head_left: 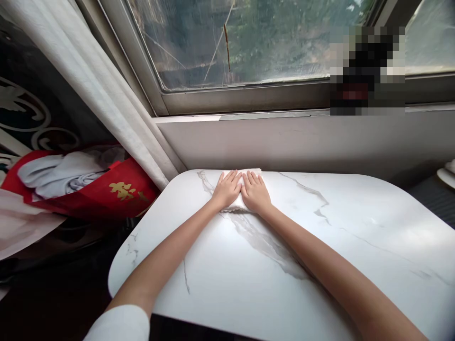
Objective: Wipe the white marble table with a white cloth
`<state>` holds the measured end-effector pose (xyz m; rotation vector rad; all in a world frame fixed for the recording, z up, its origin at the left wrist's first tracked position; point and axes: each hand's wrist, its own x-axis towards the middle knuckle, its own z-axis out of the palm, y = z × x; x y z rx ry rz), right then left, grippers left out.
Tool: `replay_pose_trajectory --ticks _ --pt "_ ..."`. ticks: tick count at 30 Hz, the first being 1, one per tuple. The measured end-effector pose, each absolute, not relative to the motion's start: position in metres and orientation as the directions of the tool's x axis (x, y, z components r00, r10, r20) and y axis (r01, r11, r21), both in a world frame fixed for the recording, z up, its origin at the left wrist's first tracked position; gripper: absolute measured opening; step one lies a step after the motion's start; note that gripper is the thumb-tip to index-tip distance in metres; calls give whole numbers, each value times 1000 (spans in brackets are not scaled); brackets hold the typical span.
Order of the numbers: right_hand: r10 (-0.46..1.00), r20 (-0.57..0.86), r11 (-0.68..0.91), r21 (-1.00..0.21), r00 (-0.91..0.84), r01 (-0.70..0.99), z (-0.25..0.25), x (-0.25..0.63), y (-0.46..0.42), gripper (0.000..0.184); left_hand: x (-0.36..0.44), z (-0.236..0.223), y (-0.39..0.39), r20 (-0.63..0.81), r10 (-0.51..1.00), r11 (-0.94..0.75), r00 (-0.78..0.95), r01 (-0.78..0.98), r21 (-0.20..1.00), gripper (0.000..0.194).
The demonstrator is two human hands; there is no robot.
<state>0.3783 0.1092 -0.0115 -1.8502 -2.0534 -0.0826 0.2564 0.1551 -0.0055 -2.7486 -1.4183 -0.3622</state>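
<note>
A folded white cloth [237, 204] lies flat near the far edge of the white marble-patterned table [220, 274]. My left hand [226, 190] rests palm down on the cloth's left part, its fingers stretched out toward the window. Right beside it, my right hand [256, 191] presses flat on the right part of the cloth, fingers extended too. The two hands nearly touch at the thumbs. Both cover most of the cloth, and only its far edge, its near edge and the strip between the hands show.
Past the table stand a low wall [284, 142] and a sliding window [249, 47]. A pale curtain [95, 85] hangs at the left, near a red bag [117, 189] stuffed with light-coloured cloth [67, 170]. A white object [447, 178] sits at the far right.
</note>
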Motion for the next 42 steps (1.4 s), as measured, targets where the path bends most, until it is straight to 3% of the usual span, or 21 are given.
replay_pose_trajectory --ticks 5,10,17,22,28,35,42 --pt "942 292 215 -139 -167 967 -11 381 24 52 249 -8 65 263 792 -590 551 801 100 47" --pt "899 322 314 -1 -297 949 -11 387 -73 55 243 -7 -28 250 714 -692 654 713 113 51" --pt "873 361 312 98 -326 945 -7 410 -139 71 253 5 -72 97 594 -782 799 544 304 60" --pt "925 311 227 10 -218 974 -10 432 -117 64 273 3 -50 93 575 -787 813 518 334 56" --pt "974 224 66 -119 -38 991 -12 461 -12 53 327 -7 41 186 697 -714 692 648 263 49" --pt "957 282 -37 -113 67 993 -8 499 96 50 387 -8 147 252 730 -681 635 708 188 45" --pt "942 332 -8 -132 52 991 -8 514 116 48 402 -10 168 291 729 -677 619 716 173 43"
